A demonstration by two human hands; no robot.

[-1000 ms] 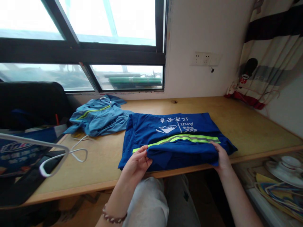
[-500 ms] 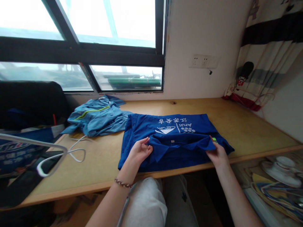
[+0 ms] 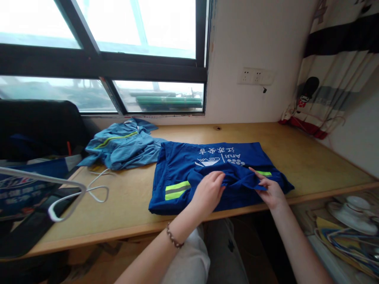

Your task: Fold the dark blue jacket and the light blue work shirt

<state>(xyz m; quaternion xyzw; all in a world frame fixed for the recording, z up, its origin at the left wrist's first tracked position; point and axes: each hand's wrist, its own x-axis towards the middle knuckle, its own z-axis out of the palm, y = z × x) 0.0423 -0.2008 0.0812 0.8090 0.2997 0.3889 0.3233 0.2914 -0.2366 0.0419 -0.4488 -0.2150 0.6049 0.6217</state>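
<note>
A dark blue work shirt [image 3: 180, 167] with white lettering and yellow-grey reflective stripes lies folded on the wooden desk [image 3: 308, 157] in front of me. My left hand [image 3: 209, 192] presses on the shirt's near fold, its fingers curled into the cloth. My right hand [image 3: 268, 188] pinches the same fold of blue cloth a little to the right. Between the two hands the cloth is bunched up. A reflective stripe shows to the left of my left hand.
A light blue garment [image 3: 124, 144] lies crumpled at the back left of the desk. A white hanger [image 3: 68, 195] rests at the left, over dark bags. A striped curtain hangs at the right. Cups and plates [image 3: 352, 213] sit below the desk's right end.
Both hands have moved toward each other along the shirt's near fold. The left hand slid right, uncovering the reflective stripe at the left, and the cloth is now gathered between them.
</note>
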